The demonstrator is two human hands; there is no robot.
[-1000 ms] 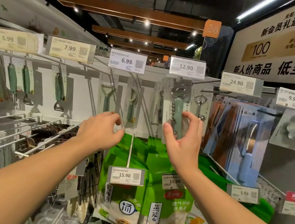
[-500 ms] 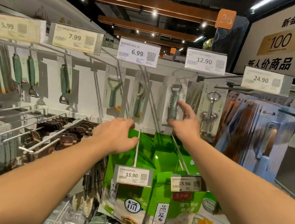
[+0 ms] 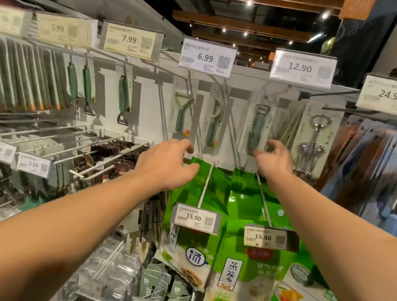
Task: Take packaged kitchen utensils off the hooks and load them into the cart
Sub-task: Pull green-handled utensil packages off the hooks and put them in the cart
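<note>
Head view: the packaged bottle opener (image 3: pixel 256 130) hangs on its hook under the 12.90 price tag (image 3: pixel 303 68), at 1 o'clock of centre. The right hand (image 3: pixel 273 161) reaches its lower edge, grip narrow, fingers curled; contact cannot be told. The left hand (image 3: pixel 167 164), at 10 o'clock of the green pouches (image 3: pixel 211 195), has a relaxed grip holding nothing.

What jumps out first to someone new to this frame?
Two bare forearms reach up the middle of the frame, the left hand open below the green peelers, the right hand at the foot of the packaged corkscrew under the 12.90 price tag. Below them hang bright green steamer-cloth bags with 15.90 tags.
</note>
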